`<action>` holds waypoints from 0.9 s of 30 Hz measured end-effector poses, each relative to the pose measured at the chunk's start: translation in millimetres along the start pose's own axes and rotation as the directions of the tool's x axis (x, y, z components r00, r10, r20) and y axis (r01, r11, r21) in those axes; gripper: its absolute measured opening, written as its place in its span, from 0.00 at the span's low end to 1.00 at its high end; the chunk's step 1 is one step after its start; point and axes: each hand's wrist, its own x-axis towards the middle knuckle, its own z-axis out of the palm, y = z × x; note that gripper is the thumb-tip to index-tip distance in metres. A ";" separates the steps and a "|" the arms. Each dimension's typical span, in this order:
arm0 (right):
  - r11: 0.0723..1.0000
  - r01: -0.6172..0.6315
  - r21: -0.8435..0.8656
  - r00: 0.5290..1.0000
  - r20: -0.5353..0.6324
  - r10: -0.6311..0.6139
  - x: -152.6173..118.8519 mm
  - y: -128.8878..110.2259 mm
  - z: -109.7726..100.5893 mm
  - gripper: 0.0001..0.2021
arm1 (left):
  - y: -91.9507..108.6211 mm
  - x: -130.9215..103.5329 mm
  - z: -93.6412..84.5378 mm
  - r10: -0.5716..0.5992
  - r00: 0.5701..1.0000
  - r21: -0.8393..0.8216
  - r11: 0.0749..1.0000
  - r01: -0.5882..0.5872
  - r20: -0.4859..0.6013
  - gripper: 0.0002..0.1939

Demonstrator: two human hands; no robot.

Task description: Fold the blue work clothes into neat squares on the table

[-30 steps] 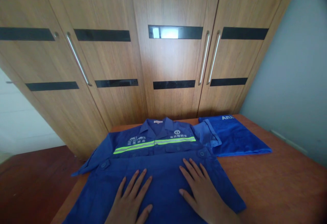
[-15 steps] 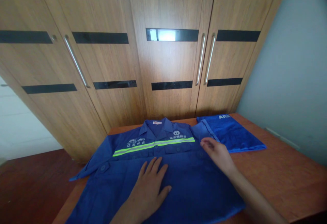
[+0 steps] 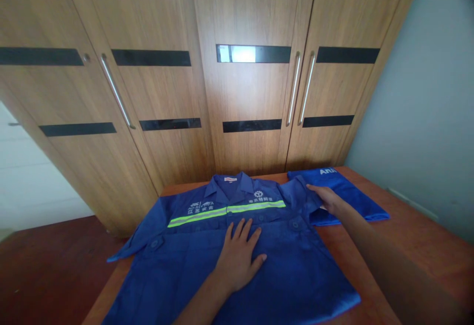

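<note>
A blue work shirt (image 3: pixel 200 201) with white lettering and a yellow-green reflective stripe lies front up on the table, its collar toward the cupboard. Below the stripe, a plain blue panel of cloth (image 3: pixel 177 275) with a button near each upper corner covers the shirt's lower part; I cannot tell if it belongs to the shirt. My left hand (image 3: pixel 239 258) rests flat on this panel, fingers spread. At the right, my right hand (image 3: pixel 328 199) has its fingers closed on the end of the shirt's sleeve (image 3: pixel 296 191), partly hiding the cuff. The other sleeve (image 3: pixel 142 228) stretches out left.
A brighter blue folded garment (image 3: pixel 355 199) with white letters lies behind my right hand. The reddish-brown table (image 3: pixel 407 246) backs onto a wooden cupboard (image 3: pixel 252 93) with metal handles. A pale wall (image 3: pixel 418 117) stands at the right, and dark red floor (image 3: pixel 55 261) shows at the left.
My right hand has moved outward to the sleeve's end and taken hold of it; the sleeve now lies turned differently. My left hand has shifted slightly right, still flat on the cloth.
</note>
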 end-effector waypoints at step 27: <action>0.937 0.268 -0.223 0.934 -0.180 -0.310 -43.5 2.0 7.0 0.16 | -0.1 -0.5 1.4 -0.012 1.000 -0.038 0.999 0.011 -0.023 0.31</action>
